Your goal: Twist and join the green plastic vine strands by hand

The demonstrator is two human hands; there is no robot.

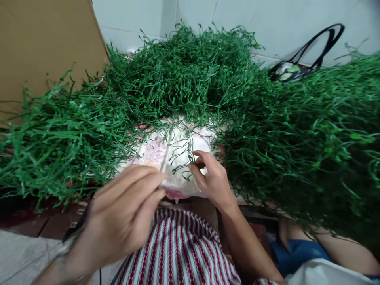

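Note:
My right hand (211,179) pinches a green plastic plant stem (190,152) between thumb and fingertips. Several thin, curly side shoots spread from that stem over a pale floral cloth or plastic cover (152,152). Closer to the camera, my left hand (126,209) is blurred, its thumb and fingers pressed together. Whatever sits between those fingertips, if anything, is too small to make out. The two hands are apart, with the left one beside the near edge of the cover.
Heaps of similar green plastic stems lie to the left (74,134), at the back (190,71) and to the right (303,146). A cardboard box (50,47) stands at the back left. A black-handled bag (292,71) leans by the white wall. Another person's leg (344,245) shows at lower right.

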